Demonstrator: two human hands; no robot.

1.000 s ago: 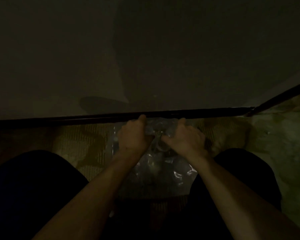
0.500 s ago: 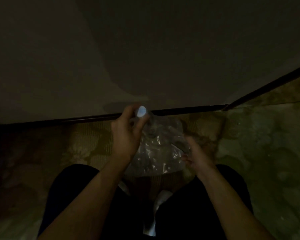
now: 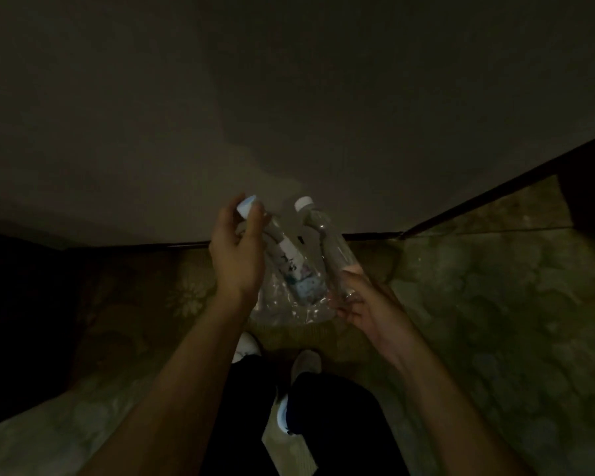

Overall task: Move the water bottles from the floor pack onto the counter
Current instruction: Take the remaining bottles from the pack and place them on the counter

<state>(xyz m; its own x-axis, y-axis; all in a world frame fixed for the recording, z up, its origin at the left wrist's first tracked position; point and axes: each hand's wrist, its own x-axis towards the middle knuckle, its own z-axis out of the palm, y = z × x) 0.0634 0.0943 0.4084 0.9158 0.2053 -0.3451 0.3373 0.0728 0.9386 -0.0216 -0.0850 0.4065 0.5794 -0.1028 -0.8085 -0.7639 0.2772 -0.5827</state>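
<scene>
The scene is very dark. My left hand (image 3: 236,252) grips the neck of a clear water bottle with a pale cap and a printed label (image 3: 294,266), held tilted above the floor. My right hand (image 3: 361,304) holds a second clear bottle (image 3: 330,242) by its base, its white cap pointing up and away. Below and between the two bottles lies the crumpled clear plastic pack (image 3: 289,309) on the floor; what is left inside it cannot be made out. The counter is not in view.
A plain wall (image 3: 289,115) fills the upper half, with a dark skirting strip (image 3: 461,207) along its foot. The patterned floor (image 3: 495,304) spreads to the right. My legs and feet (image 3: 306,365) stand just behind the pack. A dark mass sits at the left edge.
I have risen from a crouch over the pack. Both hands have lifted away from the plastic wrap, each now with a bottle raised above the floor.
</scene>
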